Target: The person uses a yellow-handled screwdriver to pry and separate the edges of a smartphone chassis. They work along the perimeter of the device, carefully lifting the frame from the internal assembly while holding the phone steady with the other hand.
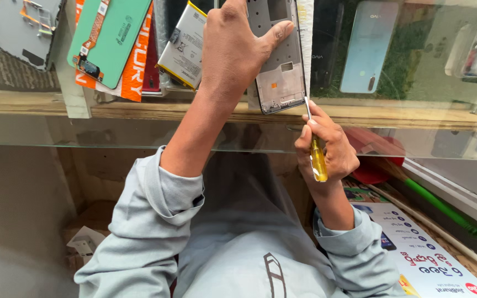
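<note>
Two bare hands work at the top centre of the frame. The left hand (233, 49) presses flat on a grey phone frame (280, 72), thumb hooked across its face, holding it on the glass counter (139, 132). Just below and right of it, the right hand (327, 146) is closed in a fist round a yellow-handled screwdriver (317, 154), whose thin shaft runs up along the frame's right edge. A phone battery (183, 47) lies just left of the left hand, and a green back cover (109, 36) sits in the upper left. A pale blue phone (368, 47) lies at upper right, well apart from both hands
</note>
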